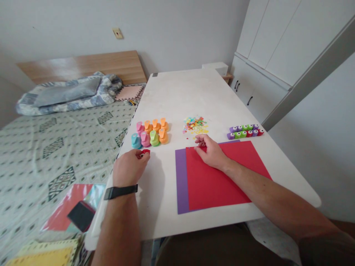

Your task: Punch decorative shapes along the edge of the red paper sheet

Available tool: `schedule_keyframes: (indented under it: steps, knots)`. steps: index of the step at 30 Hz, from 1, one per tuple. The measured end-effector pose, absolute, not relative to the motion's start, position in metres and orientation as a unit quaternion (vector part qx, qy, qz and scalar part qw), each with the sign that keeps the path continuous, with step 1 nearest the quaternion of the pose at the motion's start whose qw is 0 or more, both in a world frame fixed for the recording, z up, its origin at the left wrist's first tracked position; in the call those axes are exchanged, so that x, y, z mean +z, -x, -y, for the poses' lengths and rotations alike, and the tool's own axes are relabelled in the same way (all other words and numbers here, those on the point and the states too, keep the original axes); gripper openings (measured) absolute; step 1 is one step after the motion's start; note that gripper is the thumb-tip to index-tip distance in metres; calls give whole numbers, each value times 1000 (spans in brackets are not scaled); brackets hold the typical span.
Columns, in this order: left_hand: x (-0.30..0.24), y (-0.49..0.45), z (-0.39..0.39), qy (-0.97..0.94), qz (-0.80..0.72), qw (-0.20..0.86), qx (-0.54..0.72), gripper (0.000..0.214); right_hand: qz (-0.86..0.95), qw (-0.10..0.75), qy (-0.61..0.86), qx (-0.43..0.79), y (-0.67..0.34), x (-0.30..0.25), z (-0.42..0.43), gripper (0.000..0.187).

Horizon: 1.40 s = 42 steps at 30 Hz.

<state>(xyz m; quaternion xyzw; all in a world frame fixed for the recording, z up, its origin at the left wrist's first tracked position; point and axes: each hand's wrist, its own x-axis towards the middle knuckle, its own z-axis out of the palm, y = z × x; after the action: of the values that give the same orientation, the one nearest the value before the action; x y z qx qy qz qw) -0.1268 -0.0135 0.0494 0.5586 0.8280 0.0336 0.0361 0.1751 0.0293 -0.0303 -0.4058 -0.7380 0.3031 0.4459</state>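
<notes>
My left hand (129, 168), wearing a black band at the wrist, is closed around a small red craft punch (145, 152) at the left side of the table. Fingers partly cover that punch. My right hand (210, 150) hovers at or rests on the far edge of a red paper sheet (222, 181); contact is unclear. Its thumb and fingers are bent but apart, with nothing visible in them. Under the red sheet lies a purple sheet (181, 184), showing along the left. Small colourful paper cutouts (195, 123) lie in a pile just beyond my right hand.
Larger craft punches (154, 137) in pink, orange, blue and green stand in two rows at left. Small punches (244, 134) line up at right on the white table (183, 92). A bed (83, 136) adjoins the left edge, with a dark phone-like object (81, 215) on it.
</notes>
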Motion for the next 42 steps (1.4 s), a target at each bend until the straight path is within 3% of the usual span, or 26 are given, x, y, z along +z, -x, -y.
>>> schedule_keyframes:
  steps: [9, 26, 42]
  knots:
    - [43, 156, 12, -551, -833, 57, -15, 50, 735, 451, 403, 306, -174, -29, -29, 35]
    - [40, 165, 10, -523, -847, 85, -24, 58, 740, 442, 405, 304, -175, -29, -29, 33]
    - [41, 164, 9, -511, -856, 80, -12, 53, 739, 443, 403, 307, -175, -30, -30, 33]
